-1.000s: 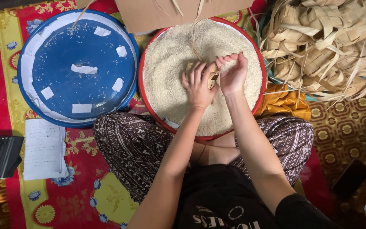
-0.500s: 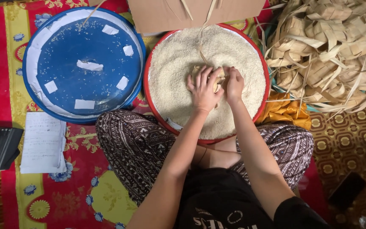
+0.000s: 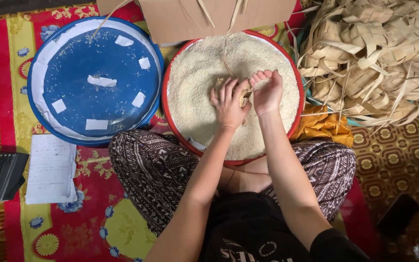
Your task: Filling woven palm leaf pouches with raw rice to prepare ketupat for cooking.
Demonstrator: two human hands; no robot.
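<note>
A red round basin (image 3: 166,92) full of white rice (image 3: 197,82) sits in front of my crossed legs. Both hands are over the rice at its middle. My left hand (image 3: 228,103) cups a small woven palm-leaf pouch (image 3: 244,95), of which only a brown edge shows between the hands. My right hand (image 3: 266,91) is closed in a loose fist right beside it, touching the pouch; what it holds is hidden. A thin leaf strip (image 3: 226,53) runs up from the pouch toward the cardboard box.
A blue round tray (image 3: 95,80) lined with white paper lies to the left. A heap of woven leaf pouches (image 3: 379,48) fills the top right. A cardboard box (image 3: 209,17) stands behind the basin. An orange cloth (image 3: 323,126), a paper sheet (image 3: 49,170) and a black object (image 3: 3,174) lie on the patterned mat.
My hands came together over the rice, dipped toward it, and now sit slightly raised with the right hand fisted beside the pouch. The view shifted a little.
</note>
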